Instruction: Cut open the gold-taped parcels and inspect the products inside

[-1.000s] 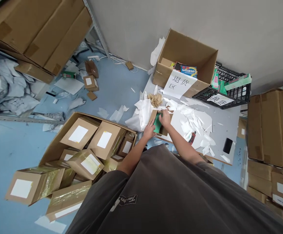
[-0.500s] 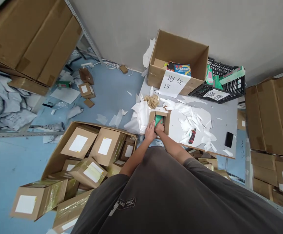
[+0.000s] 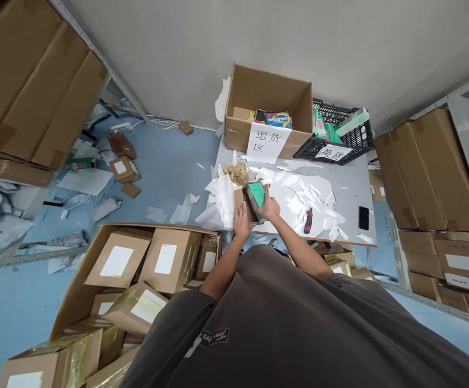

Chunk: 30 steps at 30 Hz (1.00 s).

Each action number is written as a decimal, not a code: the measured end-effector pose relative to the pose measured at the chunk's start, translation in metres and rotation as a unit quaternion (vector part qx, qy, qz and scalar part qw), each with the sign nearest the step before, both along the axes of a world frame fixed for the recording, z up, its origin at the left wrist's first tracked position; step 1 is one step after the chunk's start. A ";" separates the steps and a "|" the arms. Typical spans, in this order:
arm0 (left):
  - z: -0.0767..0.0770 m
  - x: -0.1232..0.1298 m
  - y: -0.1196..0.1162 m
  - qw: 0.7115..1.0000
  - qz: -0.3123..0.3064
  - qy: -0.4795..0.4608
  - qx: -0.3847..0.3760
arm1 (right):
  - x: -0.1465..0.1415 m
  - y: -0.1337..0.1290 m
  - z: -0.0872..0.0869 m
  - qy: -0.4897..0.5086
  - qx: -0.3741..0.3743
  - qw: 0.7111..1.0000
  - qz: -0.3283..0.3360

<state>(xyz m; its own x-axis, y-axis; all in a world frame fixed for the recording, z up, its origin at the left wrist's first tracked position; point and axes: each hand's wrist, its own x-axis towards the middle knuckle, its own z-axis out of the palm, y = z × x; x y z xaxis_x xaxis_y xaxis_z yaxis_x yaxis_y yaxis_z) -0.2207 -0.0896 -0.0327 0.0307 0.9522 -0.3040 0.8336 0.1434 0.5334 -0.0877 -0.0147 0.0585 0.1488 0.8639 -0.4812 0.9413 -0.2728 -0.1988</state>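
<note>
A small open cardboard box (image 3: 239, 196) sits near the front edge of the table. My left hand (image 3: 242, 222) grips its near left side, with the fingers over the wall. A green carton (image 3: 257, 195) stands tilted, partly out of the box. My right hand (image 3: 270, 208) is closed around the right side of this carton. The carton's lower end is hidden inside the box. Crumpled brown paper (image 3: 236, 173) lies just beyond the box, and a red and black cutter (image 3: 308, 220) rests on the table to the right.
Torn white paper scraps (image 3: 310, 188) cover much of the table (image 3: 349, 202). A large open carton (image 3: 270, 86) and a black crate (image 3: 341, 145) stand at the back. A phone (image 3: 363, 218) lies at the right. Taped boxes (image 3: 169, 258) fill a big carton at my left.
My right hand has lifted the green carton partly out of the small box and tilted it. My left hand stays on the box. The camera view has shifted somewhat.
</note>
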 end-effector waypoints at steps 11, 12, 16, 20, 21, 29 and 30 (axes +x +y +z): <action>0.063 0.017 0.030 0.977 -0.134 -0.040 0.161 | 0.142 0.023 0.080 0.092 0.010 0.994 0.065; 0.072 0.034 0.038 0.960 -0.191 -0.057 0.196 | 0.151 0.021 0.081 0.104 0.005 0.992 0.066; 0.088 0.108 0.068 0.916 -0.300 -0.112 0.242 | 0.186 0.013 0.080 0.156 -0.008 0.986 0.054; 0.078 0.153 0.076 0.913 -0.303 -0.154 0.227 | 0.228 0.005 0.071 0.231 -0.009 0.972 -0.046; 0.073 0.159 0.075 0.916 -0.292 -0.167 0.219 | 0.240 0.003 0.067 0.271 -0.008 0.959 -0.078; 0.018 0.179 0.065 0.967 -0.120 -0.216 0.057 | 0.305 -0.021 0.003 0.555 -0.077 0.809 -0.178; 0.011 0.183 0.063 0.970 -0.096 -0.218 0.042 | 0.304 -0.023 -0.008 0.553 -0.068 0.814 -0.166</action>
<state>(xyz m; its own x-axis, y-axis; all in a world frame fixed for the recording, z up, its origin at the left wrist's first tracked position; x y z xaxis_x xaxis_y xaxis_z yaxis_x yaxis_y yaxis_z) -0.0382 -0.0271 -0.0221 0.3177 0.9372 -0.1441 0.5339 -0.0512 0.8440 0.2166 -0.0377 0.0507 -0.2249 0.7923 -0.5672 0.0779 -0.5656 -0.8210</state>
